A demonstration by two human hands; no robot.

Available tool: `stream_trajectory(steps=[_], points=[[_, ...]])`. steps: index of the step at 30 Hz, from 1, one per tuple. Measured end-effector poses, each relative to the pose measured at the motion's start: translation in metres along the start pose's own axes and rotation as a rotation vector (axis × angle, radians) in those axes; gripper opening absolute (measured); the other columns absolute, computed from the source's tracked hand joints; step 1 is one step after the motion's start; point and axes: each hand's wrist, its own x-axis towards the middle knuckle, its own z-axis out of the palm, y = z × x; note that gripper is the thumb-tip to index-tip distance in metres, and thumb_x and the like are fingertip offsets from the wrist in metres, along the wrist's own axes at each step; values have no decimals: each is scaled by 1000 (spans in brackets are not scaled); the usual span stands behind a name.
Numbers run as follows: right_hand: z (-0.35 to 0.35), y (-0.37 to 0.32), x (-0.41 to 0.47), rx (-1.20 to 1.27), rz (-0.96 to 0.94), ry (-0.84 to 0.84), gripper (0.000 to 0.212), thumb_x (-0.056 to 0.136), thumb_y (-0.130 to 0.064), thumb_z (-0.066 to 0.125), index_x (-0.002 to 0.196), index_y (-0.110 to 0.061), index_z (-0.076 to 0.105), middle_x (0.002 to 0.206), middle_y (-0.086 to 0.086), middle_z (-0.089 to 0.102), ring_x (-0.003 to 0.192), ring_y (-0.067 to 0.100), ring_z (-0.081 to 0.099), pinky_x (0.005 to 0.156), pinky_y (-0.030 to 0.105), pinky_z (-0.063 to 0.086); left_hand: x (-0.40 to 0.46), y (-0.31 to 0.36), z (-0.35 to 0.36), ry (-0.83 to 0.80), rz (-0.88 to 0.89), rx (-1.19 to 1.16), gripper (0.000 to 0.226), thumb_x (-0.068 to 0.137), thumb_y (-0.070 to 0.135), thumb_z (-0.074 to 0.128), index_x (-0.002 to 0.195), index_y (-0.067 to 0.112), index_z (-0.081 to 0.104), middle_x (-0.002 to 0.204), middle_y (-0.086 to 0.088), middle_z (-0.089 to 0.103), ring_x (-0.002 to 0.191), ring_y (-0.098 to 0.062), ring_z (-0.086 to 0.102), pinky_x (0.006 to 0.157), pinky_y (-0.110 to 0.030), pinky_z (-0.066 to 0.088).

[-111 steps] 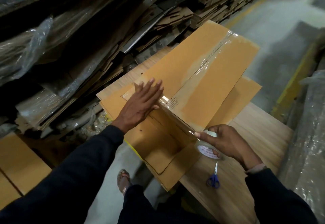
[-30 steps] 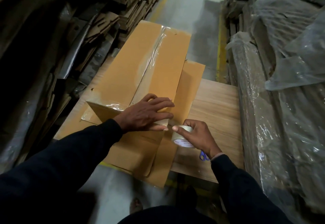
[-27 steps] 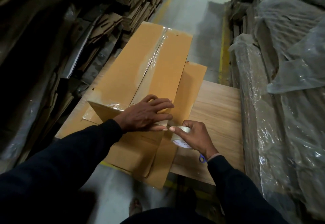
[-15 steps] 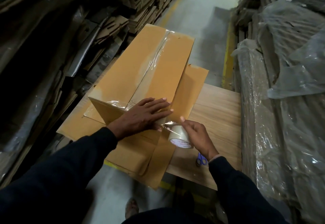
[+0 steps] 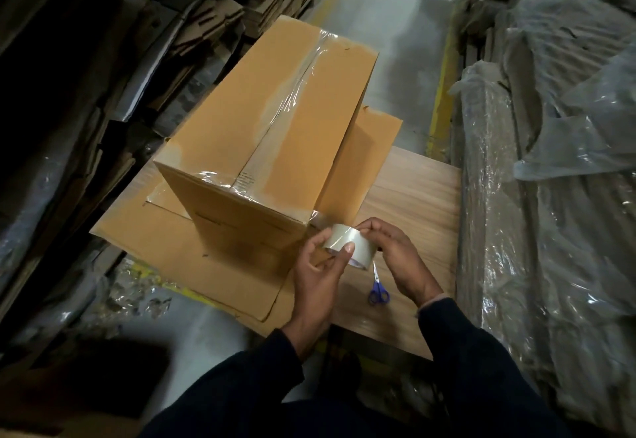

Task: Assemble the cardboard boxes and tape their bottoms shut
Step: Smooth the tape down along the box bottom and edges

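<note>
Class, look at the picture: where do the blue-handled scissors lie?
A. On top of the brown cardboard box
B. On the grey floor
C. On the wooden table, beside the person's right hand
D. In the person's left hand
C: the blue-handled scissors lie flat on the wooden table, just left of the right hand, which holds the clear tape roll together with the left hand.

Blue-handled scissors (image 5: 378,289) flat on wooden tabletop (image 5: 416,203), near front edge. Stacks of flattened cardboard (image 5: 206,41) heaped along left side, partly under plastic sheeting. Plastic-wrapped bundles (image 5: 550,196) piled along right. Grey concrete floor (image 5: 395,7) beyond table, yellow painted line (image 5: 442,93) running along right-hand pile.
</note>
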Motion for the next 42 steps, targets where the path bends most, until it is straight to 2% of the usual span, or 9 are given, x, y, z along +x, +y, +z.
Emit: stream_trajectory(steps=[3, 7, 14, 18, 22, 29, 34, 38, 42], points=[[-6, 7, 0, -3, 9, -30, 18, 104, -4, 55, 98, 6, 69, 94, 10, 68, 85, 13, 59, 75, 18, 48, 7, -3, 14, 88, -18, -156, 34, 90, 13, 82, 122, 20, 73, 122, 5, 76, 113, -20, 74, 83, -34, 62], [-24, 23, 0, 78, 33, 79, 16, 105, -8, 59, 101, 0, 72, 104, 13, 73, 93, 16, 67, 81, 27, 56, 17, -11, 12, 108, -80, -249, 34, 85, 10, 84, 117, 17, 77, 136, 0, 70, 119, -26, 71, 85, -41, 63], [-54, 120, -9, -223, 485, 367, 31, 90, 12, 64, 80, -16, 71, 81, 5, 74, 67, 19, 61, 45, 17, 44, 19, -12, 9, 77, -97, -348, 42, 78, 11, 84, 118, 10, 72, 139, -14, 67, 119, -36, 70, 76, -30, 63], [-44, 146, -23, -329, 553, 436, 20, 78, 2, 83, 79, -16, 74, 83, 2, 74, 79, 19, 67, 58, 21, 50, 20, -14, 4, 48, -113, -347, 44, 77, 14, 85, 119, 12, 74, 138, -10, 69, 116, -30, 72, 77, -31, 62], [-33, 169, -23, -436, 519, 475, 26, 64, -24, 92, 72, -21, 67, 73, -3, 72, 76, 25, 71, 70, 44, 63, 18, -13, 2, 31, -126, -316, 45, 78, 17, 84, 122, 13, 73, 134, -8, 71, 116, -32, 72, 80, -38, 63], [-31, 158, -12, -667, 513, 393, 41, 81, -12, 89, 113, -14, 63, 107, 4, 68, 92, 21, 65, 78, 36, 56, 16, -9, 6, 57, -139, -374, 43, 83, 21, 78, 123, 9, 71, 131, -14, 72, 114, -28, 72, 84, -40, 63], [-39, 129, -8, -78, 677, 250, 30, 96, 6, 69, 120, -9, 61, 102, 28, 76, 64, 26, 73, 62, 40, 64, 15, -7, 9, 86, -160, -391, 49, 86, 23, 77, 131, 5, 69, 126, -13, 75, 113, -26, 74, 83, -37, 63], [-45, 92, 4, 119, 474, 113, 25, 100, 12, 58, 122, 2, 67, 107, 32, 74, 76, 26, 79, 64, 30, 65, 16, -9, 9, 87, -161, -361, 24, 97, 15, 71, 120, 9, 74, 125, -14, 75, 116, -29, 71, 92, -42, 62], [-50, 30, 27, -83, 163, -41, 27, 95, 10, 68, 119, -3, 69, 91, 10, 79, 67, 15, 74, 54, 24, 49, 13, -9, 12, 89, -149, -375, 17, 94, 15, 73, 111, 13, 76, 122, -13, 76, 108, -26, 74, 78, -37, 63]])
